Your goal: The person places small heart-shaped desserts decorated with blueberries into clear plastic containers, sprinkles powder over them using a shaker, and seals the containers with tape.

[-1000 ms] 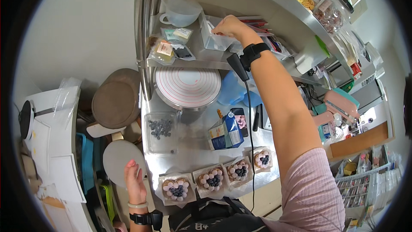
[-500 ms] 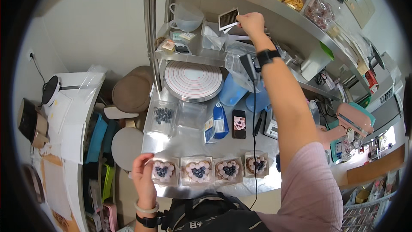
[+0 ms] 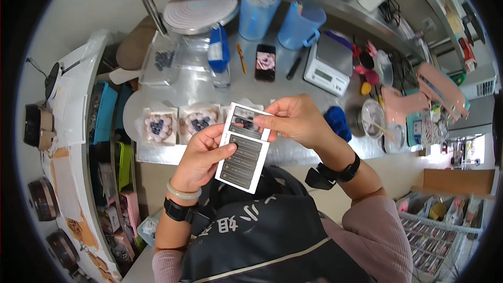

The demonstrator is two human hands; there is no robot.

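"fingers of the left hand (image 3: 196, 161), wide or narrow?"

"narrow. pinching the left edge of a white label sheet (image 3: 240, 165), with thumb pressed flat across the face."

"and with the right hand (image 3: 294, 120)?"

"also narrow, with thumb and forefinger closed on the upper right of the same sheet. bearing a row of dark panels, too small to make out."

"one piece or two?"

"cannot tell. showing a pale edge across the upper part, though."

"held where?"

"up between both hands, slanting a little, over the near side of the steel counter (image 3: 246, 91) and just in front of a black apron (image 3: 262, 241). partly hiding the row of cakes behind."

"what sort of cakes?"

"topped with pale balls and dark berries: one at the far left (image 3: 160, 127), another just beside (image 3: 201, 122), near the left hand."

"and farther back?"

"left to right: a clear tray (image 3: 149, 77) with dark berries inside, a blue carton (image 3: 218, 47), an orange pen-like tool (image 3: 241, 58), a phone (image 3: 265, 63) lit with a pink picture, a white scale (image 3: 329, 71). behind those, a round turntable (image 3: 200, 9) and two blue jugs (image 3: 258, 18) (image 3: 298, 27)."

"off to the right?"

"a crumpled blue cloth (image 3: 337, 123), then a pink mixer (image 3: 440, 91)."
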